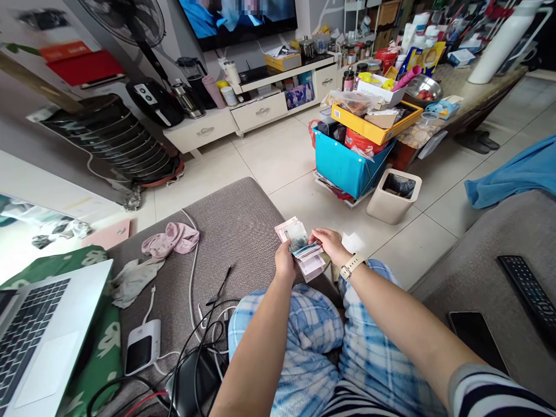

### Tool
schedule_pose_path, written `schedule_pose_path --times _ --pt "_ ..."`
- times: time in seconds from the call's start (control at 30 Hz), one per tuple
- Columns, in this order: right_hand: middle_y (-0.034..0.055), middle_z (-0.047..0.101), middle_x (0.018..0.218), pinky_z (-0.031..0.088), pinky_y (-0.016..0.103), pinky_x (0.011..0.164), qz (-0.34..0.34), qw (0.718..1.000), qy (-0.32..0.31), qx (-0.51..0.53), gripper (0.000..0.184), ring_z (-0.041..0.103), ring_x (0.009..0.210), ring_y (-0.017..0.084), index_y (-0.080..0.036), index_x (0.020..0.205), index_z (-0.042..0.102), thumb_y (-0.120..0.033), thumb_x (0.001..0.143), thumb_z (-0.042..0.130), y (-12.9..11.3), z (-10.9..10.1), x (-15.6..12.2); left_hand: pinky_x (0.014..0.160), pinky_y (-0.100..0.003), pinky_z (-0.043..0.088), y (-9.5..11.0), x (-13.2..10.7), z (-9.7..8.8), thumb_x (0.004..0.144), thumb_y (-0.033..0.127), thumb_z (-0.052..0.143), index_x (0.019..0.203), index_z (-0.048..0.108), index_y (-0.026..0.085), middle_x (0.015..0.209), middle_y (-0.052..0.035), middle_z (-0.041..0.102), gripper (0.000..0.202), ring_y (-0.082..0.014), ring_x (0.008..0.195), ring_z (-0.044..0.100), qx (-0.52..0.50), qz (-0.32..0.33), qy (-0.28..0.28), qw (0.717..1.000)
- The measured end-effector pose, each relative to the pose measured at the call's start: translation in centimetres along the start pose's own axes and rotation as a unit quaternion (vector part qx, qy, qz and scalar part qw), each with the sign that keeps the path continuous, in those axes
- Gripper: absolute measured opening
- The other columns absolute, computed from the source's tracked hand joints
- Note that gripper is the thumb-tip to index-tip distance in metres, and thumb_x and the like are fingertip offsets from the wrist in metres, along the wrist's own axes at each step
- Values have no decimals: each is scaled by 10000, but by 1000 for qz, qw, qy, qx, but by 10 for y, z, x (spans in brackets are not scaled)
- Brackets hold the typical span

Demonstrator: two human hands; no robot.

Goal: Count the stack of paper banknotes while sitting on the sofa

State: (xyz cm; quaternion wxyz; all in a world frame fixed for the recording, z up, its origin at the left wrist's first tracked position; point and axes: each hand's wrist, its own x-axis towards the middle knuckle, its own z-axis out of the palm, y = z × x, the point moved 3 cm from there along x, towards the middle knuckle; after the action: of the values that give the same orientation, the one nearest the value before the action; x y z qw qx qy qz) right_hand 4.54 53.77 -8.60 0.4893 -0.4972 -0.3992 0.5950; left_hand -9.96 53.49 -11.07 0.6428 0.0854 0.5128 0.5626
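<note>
A fanned stack of paper banknotes [299, 243] is held out in front of my knees, above the floor. My left hand [284, 262] grips the stack from below, fingers closed around it. My right hand [329, 241], with a watch on its wrist, pinches the right side of the notes between thumb and fingers. Both forearms reach out over my legs in blue checked trousers [304, 336].
A grey sofa [234, 231] lies to the left with a laptop [39, 336], cables, a white power bank [142, 346] and pink cloth [171, 238]. A phone [475, 339] and remote [527, 292] rest at right. A beige bin [393, 197] and blue box [347, 165] stand ahead.
</note>
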Motion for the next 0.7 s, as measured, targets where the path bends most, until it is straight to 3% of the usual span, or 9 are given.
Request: schedule_pose_path --times 0.2,0.37,0.7 --pt "-4 618 699 418 309 669 -9 998 36 -57 254 551 702 180 -210 662 622 -422 652 762 -1 -4 -1 739 -346 578 3 -2 -1 786 160 660 929 697 144 859 -84 751 148 -218 733 717 22 29 -6 999" --pt "-5 623 776 459 323 734 -4 996 84 -42 332 589 774 189 -204 812 647 -356 566 810 7 -8 5 753 -340 574 4 -6 1 716 106 702 921 701 160 848 -71 754 213 -211 751 716 34 42 -24 998" --pt "12 656 757 461 320 726 25 999 35 2 294 606 779 202 -202 769 648 -387 580 777 10 -3 7 775 -336 562 3 -9 2 629 55 735 933 703 143 888 -81 769 318 -205 760 717 38 38 -61 997"
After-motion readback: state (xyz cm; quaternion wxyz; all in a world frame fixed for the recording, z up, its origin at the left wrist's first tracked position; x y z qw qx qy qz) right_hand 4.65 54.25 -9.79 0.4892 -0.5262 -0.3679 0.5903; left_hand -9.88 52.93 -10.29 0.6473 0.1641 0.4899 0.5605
